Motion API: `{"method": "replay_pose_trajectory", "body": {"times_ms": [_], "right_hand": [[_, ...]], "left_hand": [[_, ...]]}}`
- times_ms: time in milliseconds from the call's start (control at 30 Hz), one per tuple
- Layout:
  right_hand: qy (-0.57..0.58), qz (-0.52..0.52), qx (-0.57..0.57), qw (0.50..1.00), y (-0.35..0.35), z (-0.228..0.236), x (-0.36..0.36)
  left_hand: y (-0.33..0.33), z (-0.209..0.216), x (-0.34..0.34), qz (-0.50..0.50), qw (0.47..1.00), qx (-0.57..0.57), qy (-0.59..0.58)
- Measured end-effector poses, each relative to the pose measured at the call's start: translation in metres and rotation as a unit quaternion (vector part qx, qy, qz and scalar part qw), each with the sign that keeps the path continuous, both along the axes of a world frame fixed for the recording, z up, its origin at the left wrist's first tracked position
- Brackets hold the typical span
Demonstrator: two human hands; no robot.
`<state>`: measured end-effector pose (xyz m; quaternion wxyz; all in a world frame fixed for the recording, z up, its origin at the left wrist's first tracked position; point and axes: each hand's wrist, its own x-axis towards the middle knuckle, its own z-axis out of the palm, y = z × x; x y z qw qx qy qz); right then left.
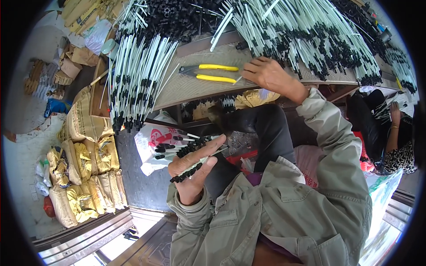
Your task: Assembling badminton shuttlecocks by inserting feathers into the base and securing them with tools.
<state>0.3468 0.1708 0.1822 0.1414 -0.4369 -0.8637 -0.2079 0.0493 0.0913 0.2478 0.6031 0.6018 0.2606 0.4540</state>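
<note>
Upright in front of my lap, my left hand is closed around a bundle of thin white rods with black fittings. The rods' black ends stick out on both sides of the fingers. On the worktable, my right hand rests with curled fingers at the near edge of a large pile of white rods with black ends. A short pale tip shows below its fingertips; what the fingers hold is mostly hidden. Just left of that hand lie pliers with yellow handles, their dark jaws pointing left.
Another bunch of white rods hangs over the table's left edge. Black fittings are heaped at the back. Stacked yellow-brown sacks stand at left. A white plastic bag sits below the table. Another person's hand works far right.
</note>
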Motion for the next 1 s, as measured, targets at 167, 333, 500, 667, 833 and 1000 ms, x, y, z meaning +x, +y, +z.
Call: {"method": "replay_pose_trajectory", "body": {"times_ms": [167, 333, 500, 667, 833, 1000], "right_hand": [[-0.052, 0.007, -0.034, 0.998, -0.015, 0.014, 0.009], [-0.07, 0.02, -0.048, 0.996, -0.035, 0.029, 0.025], [0.37, 0.059, -0.219, 0.901, -0.053, 0.046, -0.032], [0.604, 0.292, -0.342, 0.658, -0.037, 0.034, -0.099], [0.61, 0.313, -0.466, 0.56, -0.055, 0.001, -0.118], [0.296, -0.102, -0.032, 0.949, 0.011, -0.004, -0.084]], "left_hand": [[0.002, -0.001, 0.001, 0.005, 1.0, 0.018, 0.018], [0.005, -0.002, 0.002, 0.019, 1.0, 0.01, 0.005], [0.011, -0.001, 0.011, 0.022, 0.999, 0.013, 0.023], [0.005, 0.019, 0.01, -0.135, 0.989, 0.055, 0.006], [-0.013, 0.038, -0.009, -0.173, 0.977, -0.093, -0.085], [-0.032, 0.042, -0.021, -0.132, 0.991, 0.032, -0.012]]}}
